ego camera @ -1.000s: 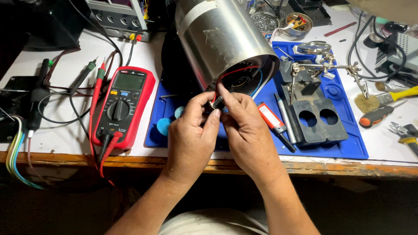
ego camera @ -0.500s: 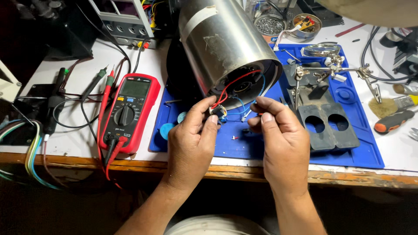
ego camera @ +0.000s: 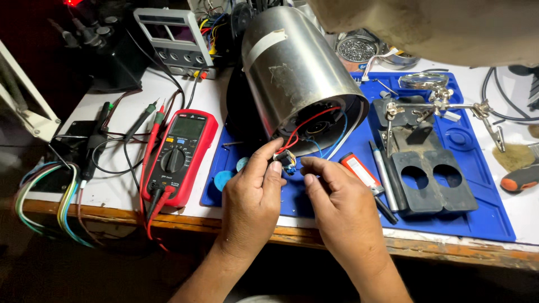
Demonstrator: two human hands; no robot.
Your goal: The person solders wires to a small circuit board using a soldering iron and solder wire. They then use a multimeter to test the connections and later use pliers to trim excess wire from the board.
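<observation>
My left hand (ego camera: 252, 205) is pinching a tiny connector (ego camera: 285, 160) with red and blue wires (ego camera: 306, 124) running up into the open end of a shiny, scuffed steel cylinder (ego camera: 292, 73) lying tilted on the blue silicone mat (ego camera: 477, 216). My right hand (ego camera: 342, 207) sits just beside it, fingers curled narrow, index tip almost at the connector; can't tell if it's touching. Red multimeter (ego camera: 178, 154) sits left, near the worn wooden table edge (ego camera: 449, 252). Black helping-hands stand (ego camera: 426, 174) crowds the right.
</observation>
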